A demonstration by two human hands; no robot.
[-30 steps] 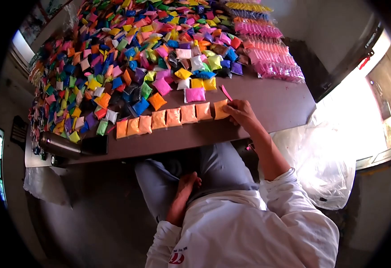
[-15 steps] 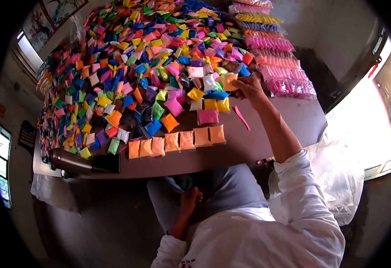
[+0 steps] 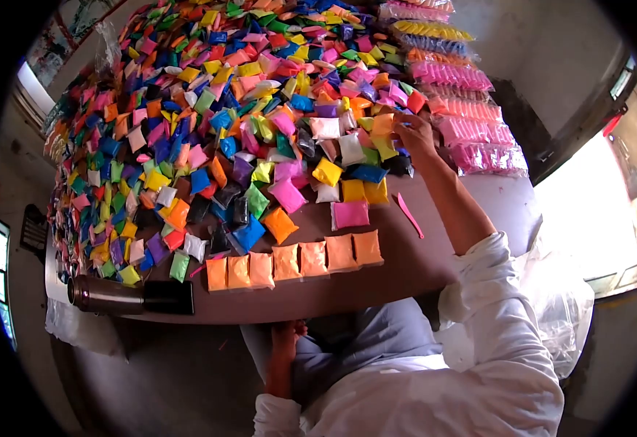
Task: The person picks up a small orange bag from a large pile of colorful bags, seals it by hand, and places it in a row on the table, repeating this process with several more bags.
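Note:
My right hand (image 3: 414, 135) is at the near right edge of a heap of small coloured packets (image 3: 260, 80), its fingers pinching the edge of a light-orange packet (image 3: 382, 124). A yellow packet (image 3: 384, 148) lies just below that one. Low over my lap, by the table's front edge, is my left hand (image 3: 287, 336); its fingers are curled, partly shaded, and nothing shows in them. Between my hands, a row of several orange packets (image 3: 285, 261) lies along the front of the table. A pink plastic stick (image 3: 409, 216) rests to the row's right.
Clear bags of pink pieces (image 3: 475, 131) are lined up at the right side of the table (image 3: 449, 255). A dark flask (image 3: 107, 294) and a black phone-like slab (image 3: 169, 297) lie at the front left. A large clear plastic bag (image 3: 562, 306) hangs at the right.
My right hand has moved slightly farther into the heap with the light-orange packet, uncovering a yellow one. My left hand has shifted left, closer to the table edge. The view has tilted a little.

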